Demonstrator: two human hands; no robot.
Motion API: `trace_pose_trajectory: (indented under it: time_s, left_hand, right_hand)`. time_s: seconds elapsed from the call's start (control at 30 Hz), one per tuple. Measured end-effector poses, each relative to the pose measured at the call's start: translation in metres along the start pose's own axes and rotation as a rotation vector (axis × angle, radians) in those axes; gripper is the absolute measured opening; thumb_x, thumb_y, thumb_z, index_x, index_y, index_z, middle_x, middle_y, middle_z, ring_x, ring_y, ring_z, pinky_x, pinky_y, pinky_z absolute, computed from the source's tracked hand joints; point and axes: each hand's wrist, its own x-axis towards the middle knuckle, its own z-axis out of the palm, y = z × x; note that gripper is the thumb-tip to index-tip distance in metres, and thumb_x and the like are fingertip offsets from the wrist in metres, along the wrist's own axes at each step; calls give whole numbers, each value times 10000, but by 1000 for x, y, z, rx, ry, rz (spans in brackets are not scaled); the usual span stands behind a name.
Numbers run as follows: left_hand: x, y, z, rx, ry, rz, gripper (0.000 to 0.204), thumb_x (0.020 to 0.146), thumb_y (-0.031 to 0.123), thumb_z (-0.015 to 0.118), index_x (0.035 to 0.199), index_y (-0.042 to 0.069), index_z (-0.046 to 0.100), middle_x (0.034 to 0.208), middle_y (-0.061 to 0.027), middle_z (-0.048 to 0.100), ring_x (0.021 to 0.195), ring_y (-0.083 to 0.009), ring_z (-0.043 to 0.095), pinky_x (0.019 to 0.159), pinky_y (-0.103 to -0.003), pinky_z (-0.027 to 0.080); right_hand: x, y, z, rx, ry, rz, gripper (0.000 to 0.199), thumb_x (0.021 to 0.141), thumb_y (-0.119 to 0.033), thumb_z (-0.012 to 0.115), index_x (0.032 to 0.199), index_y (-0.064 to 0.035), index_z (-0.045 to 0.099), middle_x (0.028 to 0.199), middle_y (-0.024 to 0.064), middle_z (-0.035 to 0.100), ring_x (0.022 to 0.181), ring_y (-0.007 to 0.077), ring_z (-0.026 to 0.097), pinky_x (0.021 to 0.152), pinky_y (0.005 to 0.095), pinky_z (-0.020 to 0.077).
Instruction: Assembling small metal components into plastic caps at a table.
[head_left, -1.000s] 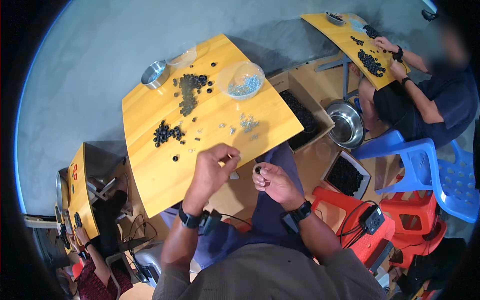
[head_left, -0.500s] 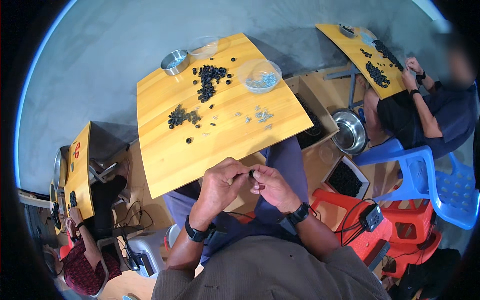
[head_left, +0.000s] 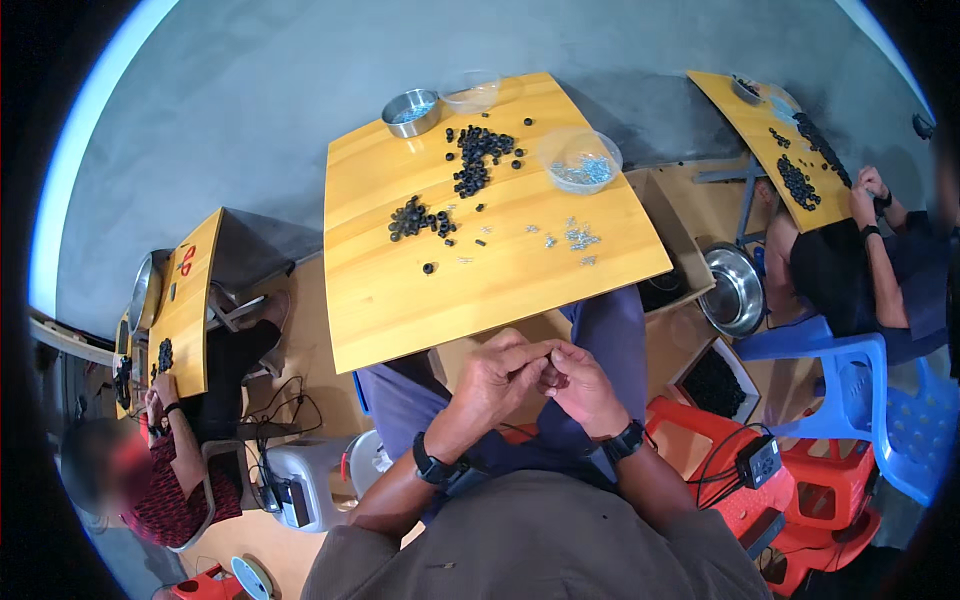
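Note:
My left hand [head_left: 497, 380] and my right hand [head_left: 585, 388] meet fingertip to fingertip over my lap, just off the near edge of the wooden table [head_left: 390, 310]. Both are closed in a pinch. A small black round part showed at the right fingertips half a second ago; the fingers now hide it. Whatever the left fingers pinch is too small to make out. On the table lie a far pile of black round parts [head_left: 478, 165], a nearer one [head_left: 412, 222] and several small silvery pieces [head_left: 580, 238].
A steel bowl [head_left: 398, 127] and a clear tub [head_left: 555, 178] hold bluish metal pieces. Right of my legs are a box of black parts [head_left: 715, 385], a steel basin [head_left: 733, 300] and red stools [head_left: 690, 425]. People sit at tables on both sides.
The view has shifted, so the table and both hands appear farther right. My fingers have closed together over the black part, which no longer shows.

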Motion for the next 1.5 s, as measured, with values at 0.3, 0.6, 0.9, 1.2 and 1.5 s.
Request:
trace_pose_trajectory:
  time_s: [0.3, 0.6, 0.9, 1.2, 1.5]
  left_hand:
    - [-18, -21, -9, -367, -70, -150, 434, 947, 50, 681, 1372, 21, 598, 875, 18, 646, 825, -49, 578, 762, -238, 497]
    - [50, -119, -114, 617, 349, -122, 290, 822, 68, 732, 1104, 6, 707, 884, -123, 633, 673, -233, 627, 646, -356, 525]
    - [46, -122, -108, 387, 204, -129, 213, 827, 66, 739, 1023, -15, 717, 900, -107, 664, 723, -218, 661, 686, -329, 535]
    - [37, -102, -86, 463, 206, -96, 148, 825, 67, 741, 952, 0, 707, 823, -97, 643, 683, -195, 633, 641, -315, 518]
    - [110, -104, -84, 658, 200, 37, 174, 787, 102, 737, 947, 34, 735, 854, -130, 642, 760, -307, 664, 683, -405, 534]
  right_hand:
    - [12, 4, -5, 187, -69, 34, 208, 1001, -229, 621, 1106, -53, 659, 809, -26, 556, 736, 86, 511, 639, 259, 426]
    - [15, 1, -4, 227, -187, 60, 230, 993, -226, 631, 1121, -35, 639, 809, -8, 536, 743, 106, 482, 644, 256, 411]
    - [20, 5, 4, 140, -122, 89, 223, 1002, -235, 621, 1124, -49, 621, 866, -2, 527, 767, 100, 485, 655, 250, 420]
    - [18, 10, 9, 80, -117, 112, 264, 997, -301, 627, 1016, -41, 585, 889, 4, 509, 827, 110, 479, 655, 255, 416]
    - [4, -7, -2, 131, -66, 63, 239, 1006, -283, 608, 1015, -45, 588, 881, 7, 507, 809, 115, 468, 651, 258, 409]
